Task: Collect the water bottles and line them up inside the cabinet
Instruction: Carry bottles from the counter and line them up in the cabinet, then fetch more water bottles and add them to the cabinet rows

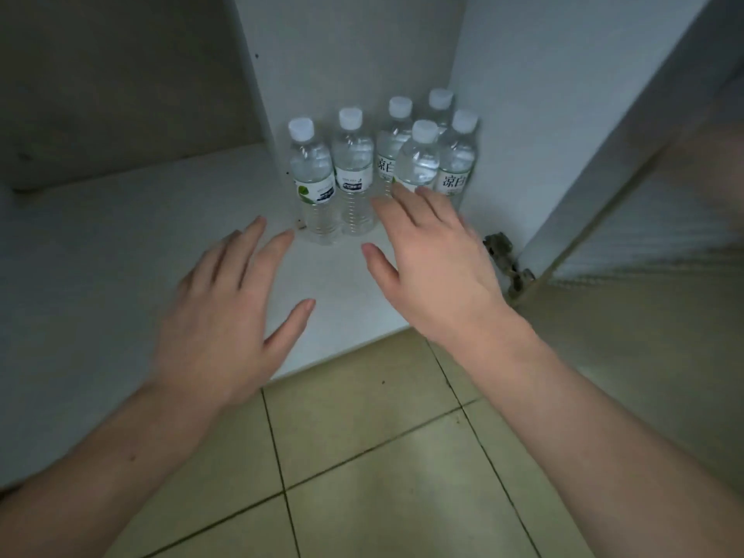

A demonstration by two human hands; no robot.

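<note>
**6 bottles upright in the cabinet, both hands spread and holding nothing**

6 clear bottles with white caps stand upright on the white cabinet floor (120,251), packed into its far right corner, at about 12 o'clock from the hands. From 9 o'clock to 3 o'clock across the group: bottle 1 (312,171) with a green-leaf label, bottle 2 (353,167) just beside it with a dark label band, then bottle 3 (388,151) showing large dark characters. Bottle 4 (418,163) stands in front of bottle 3 and partly covers it. Bottle 5 (459,155) sits at 3 o'clock of bottle 4, close to the right wall (543,114), and bottle 6 (440,100) stands behind at 12 o'clock, only its cap and shoulder showing.

The right hand (435,267) is wide, fingers straight and fanned, grasping nothing; its fingertips (398,191) lie over the lower part of bottle 4, though actual contact cannot be told. The left hand (225,316) is likewise wide and holds nothing, palm down over the floor at 7 o'clock of bottle 1, clear of every bottle.

The door (644,235) hangs open at 3 o'clock, blurred, with a metal hinge (507,263) at its inner edge. Beige tiles (382,457) fill the view at 6 o'clock.
</note>
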